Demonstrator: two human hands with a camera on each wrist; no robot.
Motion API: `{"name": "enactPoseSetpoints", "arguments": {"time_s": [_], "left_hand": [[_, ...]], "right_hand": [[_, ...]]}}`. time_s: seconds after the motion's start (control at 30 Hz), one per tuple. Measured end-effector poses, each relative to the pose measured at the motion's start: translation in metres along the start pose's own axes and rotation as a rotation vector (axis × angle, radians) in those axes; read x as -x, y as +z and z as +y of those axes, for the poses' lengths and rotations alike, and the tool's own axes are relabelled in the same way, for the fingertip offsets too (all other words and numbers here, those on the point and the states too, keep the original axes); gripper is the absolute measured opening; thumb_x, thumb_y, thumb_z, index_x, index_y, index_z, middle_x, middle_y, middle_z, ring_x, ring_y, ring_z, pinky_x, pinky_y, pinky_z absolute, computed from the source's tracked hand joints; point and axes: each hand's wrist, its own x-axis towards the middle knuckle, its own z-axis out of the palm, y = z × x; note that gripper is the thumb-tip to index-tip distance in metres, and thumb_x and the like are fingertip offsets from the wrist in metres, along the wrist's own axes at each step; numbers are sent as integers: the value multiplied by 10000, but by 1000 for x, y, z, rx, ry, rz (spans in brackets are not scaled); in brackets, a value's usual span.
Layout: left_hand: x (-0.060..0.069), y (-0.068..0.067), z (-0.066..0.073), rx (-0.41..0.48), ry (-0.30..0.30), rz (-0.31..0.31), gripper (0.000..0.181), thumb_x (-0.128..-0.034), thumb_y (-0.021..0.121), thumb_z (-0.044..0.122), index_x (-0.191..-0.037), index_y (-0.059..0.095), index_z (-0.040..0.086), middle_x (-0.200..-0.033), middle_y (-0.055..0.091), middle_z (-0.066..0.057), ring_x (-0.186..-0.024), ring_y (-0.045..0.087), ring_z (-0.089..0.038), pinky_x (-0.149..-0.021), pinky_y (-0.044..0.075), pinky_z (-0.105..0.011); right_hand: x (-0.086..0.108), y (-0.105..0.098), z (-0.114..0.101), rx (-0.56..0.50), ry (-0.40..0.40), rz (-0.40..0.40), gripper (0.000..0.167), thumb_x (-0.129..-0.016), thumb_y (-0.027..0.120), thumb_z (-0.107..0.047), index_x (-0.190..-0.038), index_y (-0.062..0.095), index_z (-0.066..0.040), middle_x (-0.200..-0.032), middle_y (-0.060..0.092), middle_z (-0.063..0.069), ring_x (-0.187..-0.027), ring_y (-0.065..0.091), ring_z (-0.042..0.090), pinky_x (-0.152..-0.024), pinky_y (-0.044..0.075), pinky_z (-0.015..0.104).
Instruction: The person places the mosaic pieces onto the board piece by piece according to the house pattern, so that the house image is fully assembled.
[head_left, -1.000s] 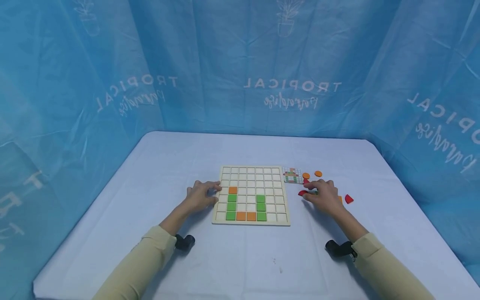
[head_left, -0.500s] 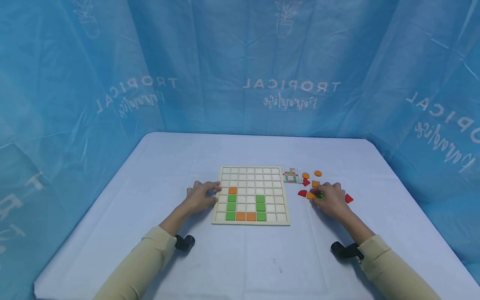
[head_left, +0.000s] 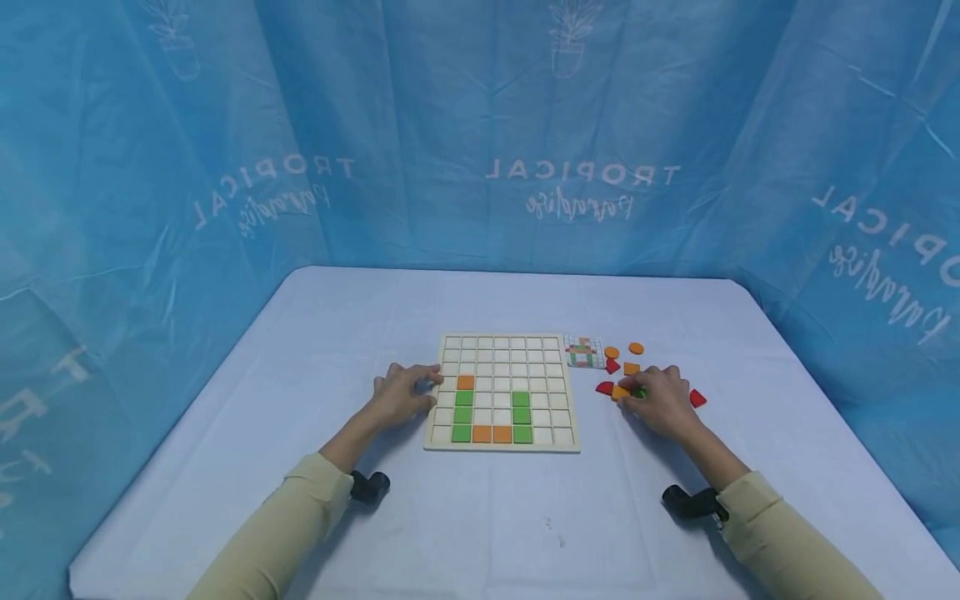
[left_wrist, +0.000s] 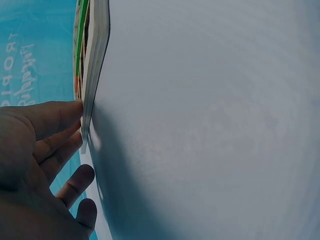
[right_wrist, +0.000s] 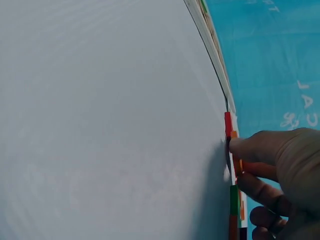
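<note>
"Where the blue curtain (head_left: 420, 233) meets it, what spreads out below?"

"White-covered table (head_left: 465, 525). Near its middle, flat: gridded board (head_left: 502, 371), 7 × 7 cells, bearing 6 green tiles (head_left: 462, 415) and 3 orange tiles (head_left: 502, 434) low in the grid."

"Hands?"

"Left hand (head_left: 401, 393): thumb and fingers apart, tips touching the board's left edge. Right hand (head_left: 660, 400), right of the board: thumb and finger pinch an orange square (head_left: 618, 394). Whether it is lifted, cannot tell."

"Smaller items?"

"Printed card (head_left: 583, 352) just beside the board's upper right corner; then 2 orange discs (head_left: 636, 348), 3 red pieces (head_left: 698, 398). Green piece (head_left: 641, 392) partly hidden by the right hand."
</note>
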Motion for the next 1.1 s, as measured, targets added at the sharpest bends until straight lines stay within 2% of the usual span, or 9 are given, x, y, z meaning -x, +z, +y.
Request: {"name": "enactPoseSetpoints", "arguments": {"time_s": [0.27,0.47,0.73,0.9,1.1], "left_hand": [[0,0,0,4,-1,3,327,-853,706,131,-1177,671,111,-1401,517,0,-1044,409,-224,-858,233,-461],[1,0,0,13,-1,2,326,-855,704,126,-1179,669,106,-1408,509,-5,-1056,407,-230,-864,231,-466],[1,0,0,16,4,7,331,-851,709,127,-1180,671,107,-1401,517,1,-1038,404,-224,-856,229,-464],[1,0,0,23,3,8,336,-850,713,127,-1183,670,103,-1400,518,2,-1028,405,-218,-853,229,-462],[0,0,-1,14,-4,7,339,-849,715,132,-1184,671,110,-1399,519,8,-1049,408,-218,-864,231,-464]], "right_hand": [[-1,0,-28,-54,-53,8,277,-791,770,-147,-1047,732,-48,-988,622,112,-1010,387,328,-792,318,465],[-6,10,-59,-86,-149,27,230,-786,763,-141,-1005,746,-71,-928,642,51,-958,387,294,-760,287,435],[-17,26,-104,-110,-253,48,229,-773,771,-136,-995,751,-85,-903,642,30,-952,437,265,-801,305,451],[-28,41,-128,-112,-269,9,240,-784,777,-166,-1016,752,-107,-921,651,14,-942,447,231,-810,331,436],[-41,59,-148,-109,-251,-45,230,-791,767,-187,-1015,757,-137,-908,637,-21,-916,429,210,-804,325,419]]}}
